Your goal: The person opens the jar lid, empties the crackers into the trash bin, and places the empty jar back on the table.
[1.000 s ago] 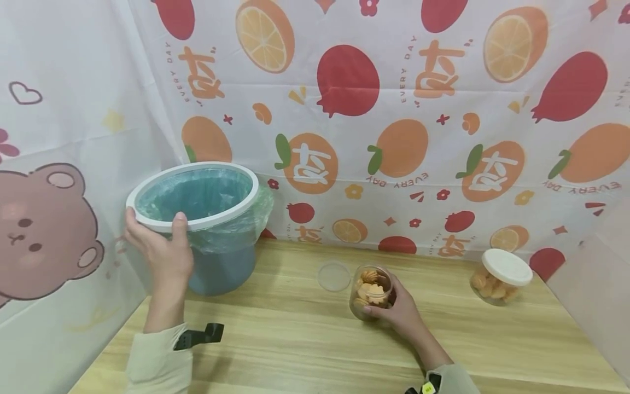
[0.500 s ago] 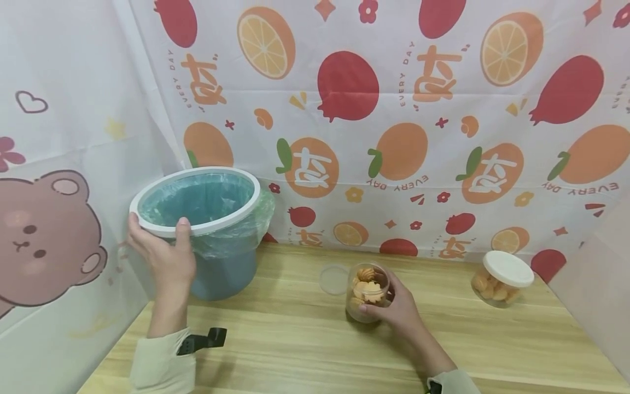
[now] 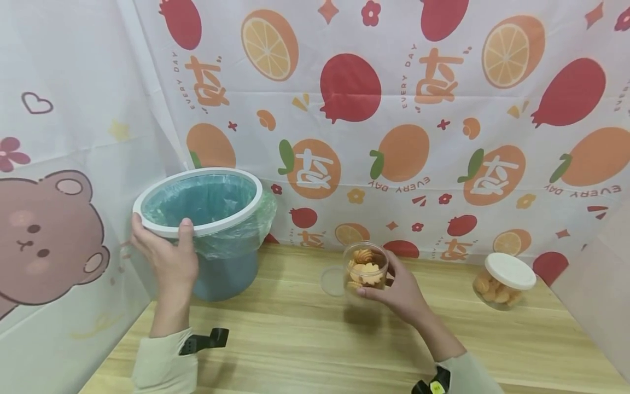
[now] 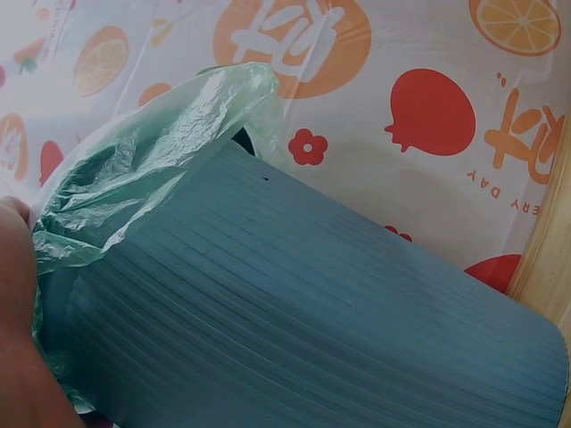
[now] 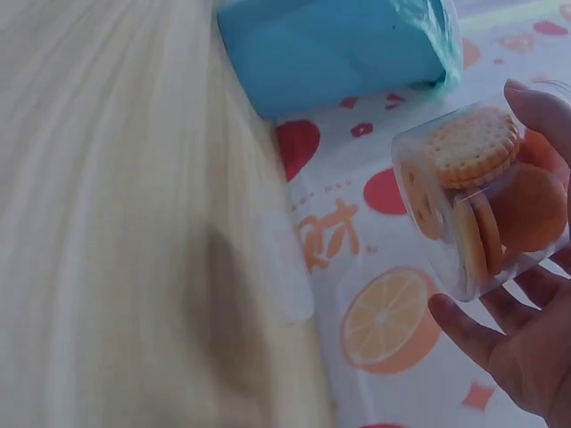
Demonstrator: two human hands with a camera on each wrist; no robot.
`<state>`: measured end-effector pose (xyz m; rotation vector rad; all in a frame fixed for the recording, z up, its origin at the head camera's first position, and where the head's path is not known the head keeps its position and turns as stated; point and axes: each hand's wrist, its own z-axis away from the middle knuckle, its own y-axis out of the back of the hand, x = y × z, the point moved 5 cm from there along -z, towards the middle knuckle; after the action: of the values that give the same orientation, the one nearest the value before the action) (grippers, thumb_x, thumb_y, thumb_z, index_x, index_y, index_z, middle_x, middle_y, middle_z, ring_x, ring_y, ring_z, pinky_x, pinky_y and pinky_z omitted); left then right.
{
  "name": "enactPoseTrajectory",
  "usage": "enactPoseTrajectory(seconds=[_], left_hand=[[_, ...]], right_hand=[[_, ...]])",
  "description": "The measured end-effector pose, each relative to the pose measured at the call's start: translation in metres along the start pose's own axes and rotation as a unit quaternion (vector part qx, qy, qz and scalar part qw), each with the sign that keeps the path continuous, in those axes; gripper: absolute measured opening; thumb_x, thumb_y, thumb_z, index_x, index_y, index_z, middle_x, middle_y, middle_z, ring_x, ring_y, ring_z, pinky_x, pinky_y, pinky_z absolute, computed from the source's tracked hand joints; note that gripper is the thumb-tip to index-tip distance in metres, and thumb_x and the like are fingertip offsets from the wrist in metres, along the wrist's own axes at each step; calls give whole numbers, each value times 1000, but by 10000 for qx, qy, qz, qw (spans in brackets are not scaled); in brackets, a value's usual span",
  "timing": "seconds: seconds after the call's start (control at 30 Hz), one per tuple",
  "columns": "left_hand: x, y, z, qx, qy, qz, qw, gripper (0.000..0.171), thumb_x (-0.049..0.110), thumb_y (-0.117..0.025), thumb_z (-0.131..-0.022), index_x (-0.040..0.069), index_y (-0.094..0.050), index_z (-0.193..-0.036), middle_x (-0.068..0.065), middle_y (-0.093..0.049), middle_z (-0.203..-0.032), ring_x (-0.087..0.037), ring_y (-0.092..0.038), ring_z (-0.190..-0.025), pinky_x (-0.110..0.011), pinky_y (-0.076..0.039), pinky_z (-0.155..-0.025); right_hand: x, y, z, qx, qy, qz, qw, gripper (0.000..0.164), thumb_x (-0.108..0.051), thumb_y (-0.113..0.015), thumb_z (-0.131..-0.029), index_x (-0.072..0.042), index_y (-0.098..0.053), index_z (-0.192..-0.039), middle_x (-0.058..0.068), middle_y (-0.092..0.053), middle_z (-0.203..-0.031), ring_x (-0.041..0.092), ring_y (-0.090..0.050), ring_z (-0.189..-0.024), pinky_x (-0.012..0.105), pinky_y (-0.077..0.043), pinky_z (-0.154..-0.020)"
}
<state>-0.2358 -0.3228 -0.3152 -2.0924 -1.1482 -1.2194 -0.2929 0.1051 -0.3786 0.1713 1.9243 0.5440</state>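
In the head view, my left hand (image 3: 172, 262) grips the white rim (image 3: 223, 223) of a blue trash bin (image 3: 226, 273), thumb at the rim and fingers along its outer side. A thin green plastic liner (image 4: 134, 178) hangs over the bin's edge. My right hand (image 3: 406, 290) holds a clear jar (image 3: 347, 273) of biscuits (image 3: 366, 272), with its top uncovered. The right wrist view shows the jar raised off the table, thumb on one side and fingers on the other. Round biscuits (image 5: 473, 147), one with a scalloped edge, sit inside.
A clear round lid (image 3: 332, 281) lies flat on the wooden table (image 3: 295, 339), just left of the raised jar. Far right stands a second jar (image 3: 494, 291) of biscuits with a white lid (image 3: 510, 270). Printed cloth (image 3: 349, 137) hangs behind and to the left.
My right hand has lifted the jar of biscuits up from the table, after a small shift to the left. The left hand keeps its grip on the bin's rim.
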Motion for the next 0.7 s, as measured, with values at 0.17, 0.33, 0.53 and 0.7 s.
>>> enactPoseTrajectory(seconds=[0.17, 0.33, 0.53, 0.7], left_hand=[[-1, 1, 0, 12, 0, 4, 10000, 90, 41, -61, -90, 17, -11, -161, -10, -14, -163, -24, -22, -149, -41, -16, -125], [-2, 1, 0, 5, 50, 3, 10000, 89, 40, -60, -91, 18, -10, -161, -9, -14, -163, -24, -23, -149, -42, -17, -124], [-2, 0, 0, -21, 56, 20, 10000, 90, 41, -61, -91, 18, -9, -162, -10, -13, -163, -25, -23, -149, -43, -16, -125], [-1, 0, -1, 7, 61, 83, 9999, 90, 41, -60, -91, 18, -10, -162, -9, -13, -163, -24, -23, -150, -41, -16, -124]], right_hand=[[-32, -2, -13, -254, 169, -53, 9995, 83, -32, -89, -76, -30, -47, -147, 3, -59, -143, 27, -56, -131, 57, -46, -107], [-65, -4, -29, -455, 370, -238, 9980, 82, -35, -87, -77, -33, -46, -147, 1, -57, -144, 27, -58, -129, 50, -51, -104], [-101, -6, -50, -585, 355, -436, 9967, 60, -36, -85, -79, -21, -55, -129, -2, -50, -150, 27, -54, -134, 43, -54, -100], [-134, -10, -70, -563, 624, -299, 9960, 44, -35, -84, -79, -12, -54, -101, -7, -47, -152, 22, -54, -132, 40, -56, -96]])
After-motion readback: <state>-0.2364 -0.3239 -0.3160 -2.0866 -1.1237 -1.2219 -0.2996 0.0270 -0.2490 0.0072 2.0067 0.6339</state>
